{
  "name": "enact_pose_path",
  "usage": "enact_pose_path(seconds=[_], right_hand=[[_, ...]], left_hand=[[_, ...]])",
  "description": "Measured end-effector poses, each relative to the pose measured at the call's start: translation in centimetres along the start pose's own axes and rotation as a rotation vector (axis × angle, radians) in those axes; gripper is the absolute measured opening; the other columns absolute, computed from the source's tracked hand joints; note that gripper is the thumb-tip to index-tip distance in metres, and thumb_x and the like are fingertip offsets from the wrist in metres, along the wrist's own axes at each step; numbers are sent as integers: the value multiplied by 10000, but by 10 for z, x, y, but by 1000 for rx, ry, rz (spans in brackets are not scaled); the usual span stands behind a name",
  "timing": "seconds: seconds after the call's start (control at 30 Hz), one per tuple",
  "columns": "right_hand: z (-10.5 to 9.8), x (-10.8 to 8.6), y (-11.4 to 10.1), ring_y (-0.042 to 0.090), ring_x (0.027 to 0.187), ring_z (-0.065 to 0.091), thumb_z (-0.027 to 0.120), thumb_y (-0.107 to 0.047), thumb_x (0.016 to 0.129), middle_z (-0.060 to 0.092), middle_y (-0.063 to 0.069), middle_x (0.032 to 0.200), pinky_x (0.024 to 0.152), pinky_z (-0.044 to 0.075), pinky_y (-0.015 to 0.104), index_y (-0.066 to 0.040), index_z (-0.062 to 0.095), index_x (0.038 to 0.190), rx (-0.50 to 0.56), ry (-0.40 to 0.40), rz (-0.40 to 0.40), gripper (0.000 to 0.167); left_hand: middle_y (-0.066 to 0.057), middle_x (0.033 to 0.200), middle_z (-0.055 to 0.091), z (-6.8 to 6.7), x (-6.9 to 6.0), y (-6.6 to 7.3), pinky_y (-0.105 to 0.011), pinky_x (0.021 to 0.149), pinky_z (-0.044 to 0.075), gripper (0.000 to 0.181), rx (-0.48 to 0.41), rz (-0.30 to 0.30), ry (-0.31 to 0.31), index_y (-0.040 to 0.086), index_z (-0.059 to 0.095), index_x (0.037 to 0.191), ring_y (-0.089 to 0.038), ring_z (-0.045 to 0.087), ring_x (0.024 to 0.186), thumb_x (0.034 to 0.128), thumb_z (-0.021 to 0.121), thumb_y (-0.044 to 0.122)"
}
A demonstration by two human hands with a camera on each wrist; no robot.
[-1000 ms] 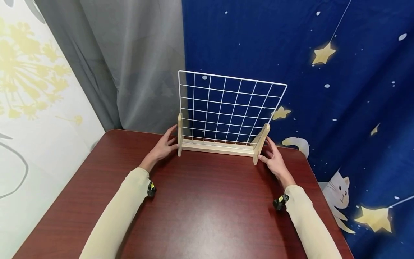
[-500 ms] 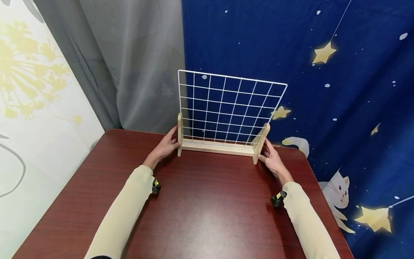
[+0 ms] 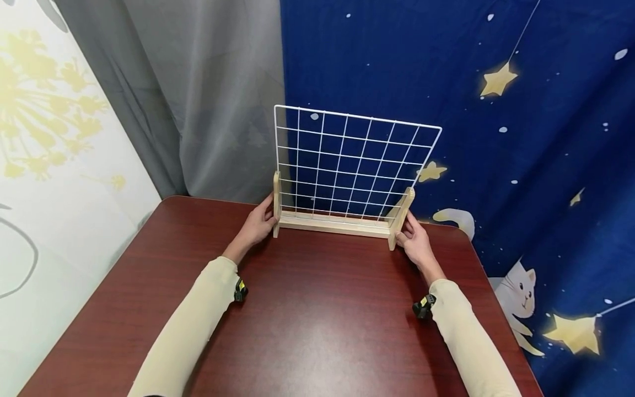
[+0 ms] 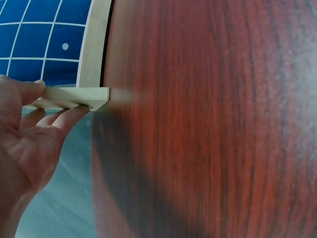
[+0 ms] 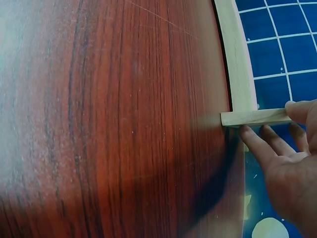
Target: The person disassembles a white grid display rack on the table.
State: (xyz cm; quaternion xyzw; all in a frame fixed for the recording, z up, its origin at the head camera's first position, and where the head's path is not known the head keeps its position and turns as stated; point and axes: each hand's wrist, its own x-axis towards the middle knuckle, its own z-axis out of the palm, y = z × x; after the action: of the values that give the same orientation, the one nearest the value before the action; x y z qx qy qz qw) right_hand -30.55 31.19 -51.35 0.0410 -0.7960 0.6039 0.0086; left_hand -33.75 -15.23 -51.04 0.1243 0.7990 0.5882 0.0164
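A white wire grid (image 3: 340, 154) stands tilted back in a pale wooden stand at the table's far edge. The stand has a crossbar (image 3: 333, 224) and a board at each end. My left hand (image 3: 257, 225) pinches the left end board (image 3: 276, 207); in the left wrist view the thumb lies on that board's inner side and the fingers on its outer side (image 4: 74, 94). At the other end, my right hand (image 3: 418, 246) pinches the right end board (image 3: 403, 216), thumb inside and fingers outside, as the right wrist view shows (image 5: 255, 117).
The reddish-brown wooden table (image 3: 317, 309) stretches in front of the stand. Close behind hang a grey curtain (image 3: 228, 99) and a blue curtain with stars (image 3: 377, 60). A pale patterned wall or curtain (image 3: 49, 209) stands at the left.
Both hands have come in closer to the end boards, their fingers drawing together on the wood. The left forearm has shifted slightly right. The stand and grid look unmoved.
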Motion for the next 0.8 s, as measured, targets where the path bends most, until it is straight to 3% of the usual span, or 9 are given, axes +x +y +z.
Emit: enact_pose_path(seconds=[0.23, 0.4, 0.57, 0.8], right_hand=[[3, -3, -2, 462, 1423, 504, 557, 26, 1060, 297, 233, 1702, 946, 640, 389, -250, 124, 1709, -48, 17, 8, 827], [4, -5, -2, 454, 1424, 506, 550, 22, 1064, 303, 228, 1703, 949, 639, 376, -269, 126, 1707, -57, 24, 6, 823], [4, -5, -2, 464, 1404, 521, 544, 39, 1060, 322, 256, 1686, 938, 642, 363, -249, 137, 1709, -74, 28, 1, 818], [4, -5, -2, 464, 1402, 520, 526, 62, 1061, 329, 285, 1673, 921, 645, 355, -203, 144, 1709, -82, 20, -14, 798]], left_hand=[[-222, 1741, 217, 1, -5, -1, -525, 1145, 495, 808, 25, 1, 32, 165, 147, 1707, -442, 429, 1502, 1043, 527, -93], [-198, 1748, 217, -1, -10, -2, -528, 1137, 505, 803, 35, 23, 37, 168, 187, 1703, -454, 455, 1483, 1034, 557, -78], [-189, 1751, 214, -9, -18, -2, -562, 1132, 512, 806, 86, 22, 27, 156, 213, 1695, -498, 478, 1459, 1025, 621, -28], [-234, 1688, 322, -16, -29, -3, -603, 1119, 518, 853, 57, 42, -19, 156, 213, 1679, -507, 513, 1430, 991, 673, -49]])
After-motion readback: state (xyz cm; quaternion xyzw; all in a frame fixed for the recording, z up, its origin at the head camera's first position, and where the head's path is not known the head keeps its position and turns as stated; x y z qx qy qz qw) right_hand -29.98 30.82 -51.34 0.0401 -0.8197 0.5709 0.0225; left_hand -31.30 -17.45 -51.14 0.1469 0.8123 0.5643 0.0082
